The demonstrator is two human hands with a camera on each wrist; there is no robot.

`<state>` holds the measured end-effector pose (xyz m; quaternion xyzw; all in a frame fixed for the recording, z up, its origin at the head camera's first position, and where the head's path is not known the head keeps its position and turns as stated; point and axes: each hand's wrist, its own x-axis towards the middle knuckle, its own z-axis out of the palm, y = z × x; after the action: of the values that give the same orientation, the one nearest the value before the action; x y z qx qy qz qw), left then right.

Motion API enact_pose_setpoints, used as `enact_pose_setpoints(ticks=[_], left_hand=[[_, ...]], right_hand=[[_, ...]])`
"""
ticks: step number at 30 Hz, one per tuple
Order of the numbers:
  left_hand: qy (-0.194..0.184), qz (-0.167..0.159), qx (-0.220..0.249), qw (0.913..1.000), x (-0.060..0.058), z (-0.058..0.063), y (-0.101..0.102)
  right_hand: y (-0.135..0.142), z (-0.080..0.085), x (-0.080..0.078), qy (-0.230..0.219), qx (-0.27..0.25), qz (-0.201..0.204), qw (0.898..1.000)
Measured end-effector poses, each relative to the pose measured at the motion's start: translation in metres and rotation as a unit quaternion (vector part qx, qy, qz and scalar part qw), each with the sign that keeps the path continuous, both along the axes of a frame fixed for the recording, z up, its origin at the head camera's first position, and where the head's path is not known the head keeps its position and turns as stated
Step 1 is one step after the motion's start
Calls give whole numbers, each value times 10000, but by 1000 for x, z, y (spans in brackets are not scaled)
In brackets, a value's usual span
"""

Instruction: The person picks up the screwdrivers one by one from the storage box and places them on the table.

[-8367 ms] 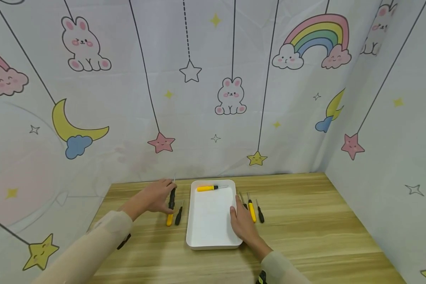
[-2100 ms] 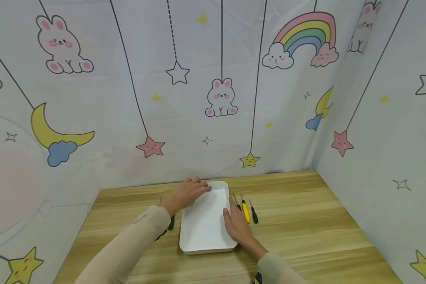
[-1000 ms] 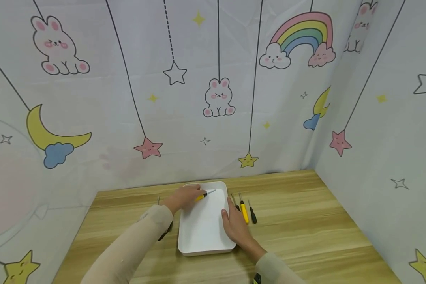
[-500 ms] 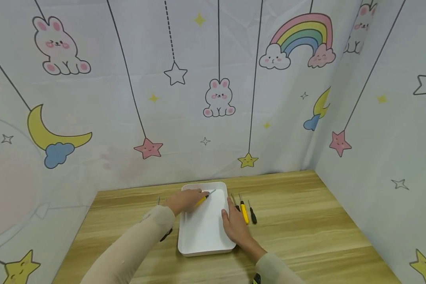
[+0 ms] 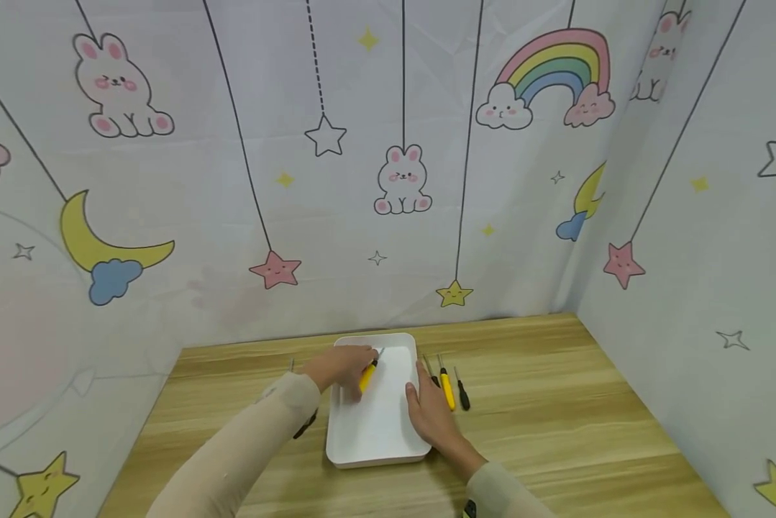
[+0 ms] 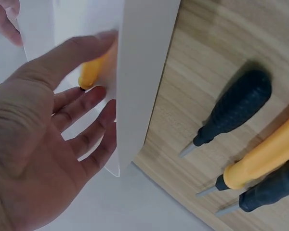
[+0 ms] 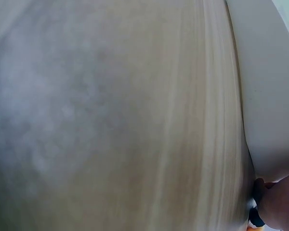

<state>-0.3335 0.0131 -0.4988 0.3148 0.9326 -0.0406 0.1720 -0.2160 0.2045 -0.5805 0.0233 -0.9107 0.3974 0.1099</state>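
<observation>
In the head view, my left hand (image 5: 342,365) is inside the white tray (image 5: 381,428), holding a screwdriver (image 5: 367,378) with a yellow handle. The screwdriver slants, its metal tip towards the tray's far side. Up close in the left wrist view, the yellow handle lies between the thumb and bent fingers (image 6: 84,103); part of it is hidden. My right hand (image 5: 431,414) grips the tray's right edge, thumb over the rim and fingers along the outer side. In the right wrist view only a bit of that hand (image 7: 282,204) shows beside the tray wall (image 7: 272,96).
Right of the tray lie a yellow screwdriver (image 5: 447,390), a small black screwdriver (image 5: 463,397) and another partly behind my right hand. Several screwdrivers lie left of the tray, including a black one (image 6: 238,103) and a yellow one (image 6: 262,154). A patterned cloth wall (image 5: 336,216) stands behind the table.
My left hand has moved from the screwdrivers on the left into the tray. It has taken hold of the yellow screwdriver and turned it from sideways to slanting. My right hand stays on the tray.
</observation>
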Motion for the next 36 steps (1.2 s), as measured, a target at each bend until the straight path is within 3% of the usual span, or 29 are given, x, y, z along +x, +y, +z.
enact_pose_setpoints(ticks=[15,28,36], left_hand=[[170,-236,46,9996,3,-11,4],[205,-308,210,9991,8,-6,2],[352,-401,319,9981,5,-9,-3]], right_hand=[[0,1,2,9,51,-19,10000],[-3,1,1,-36,39,-11,10000],[-3,2,2,25,7,10,10000]])
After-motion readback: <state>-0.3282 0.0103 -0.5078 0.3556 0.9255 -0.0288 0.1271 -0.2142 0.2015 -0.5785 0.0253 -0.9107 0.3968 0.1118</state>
